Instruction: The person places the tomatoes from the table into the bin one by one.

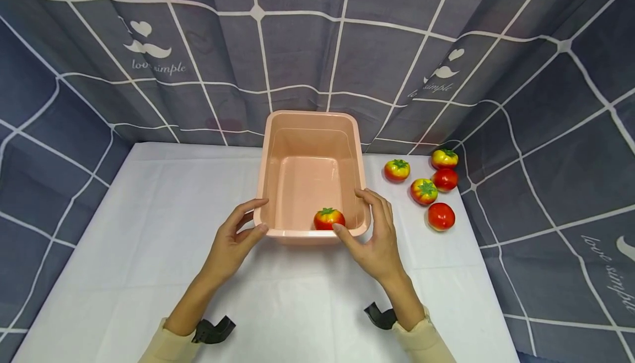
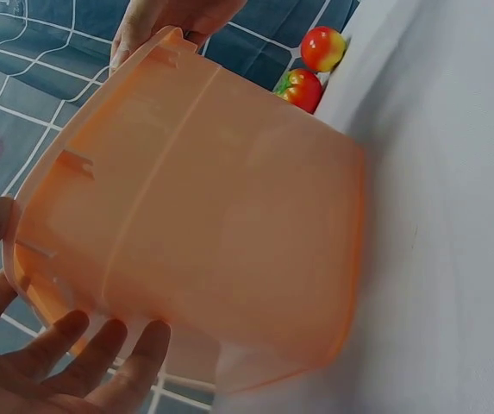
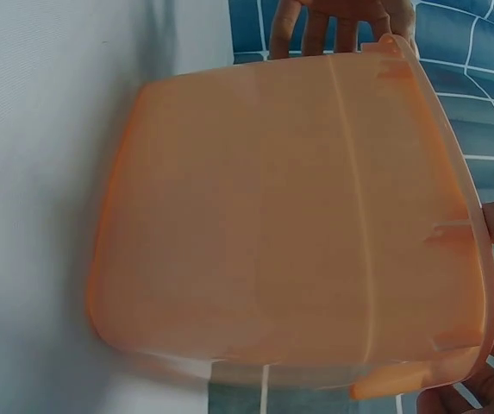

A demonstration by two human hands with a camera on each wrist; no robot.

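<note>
A peach-coloured plastic bin [image 1: 311, 178] is held near the middle of the white table, its open top facing up towards me. One red and yellow tomato [image 1: 329, 218] with a green top lies inside, against the near wall. My left hand [image 1: 232, 240] grips the near left corner, thumb on the near rim and fingers along the left side. At the near right corner my right hand [image 1: 373, 236] holds the rim in the same way. Both wrist views show the bin's outer near wall [image 2: 229, 216]; whether its base touches the table is unclear.
Several more tomatoes lie on the table right of the bin, among them a red one [image 1: 441, 216] and a yellow-red one [image 1: 397, 170]. A dark grey checked curtain [image 1: 297, 49] stands behind the table and along both sides. Black straps [image 1: 214, 330] hang at the wrists.
</note>
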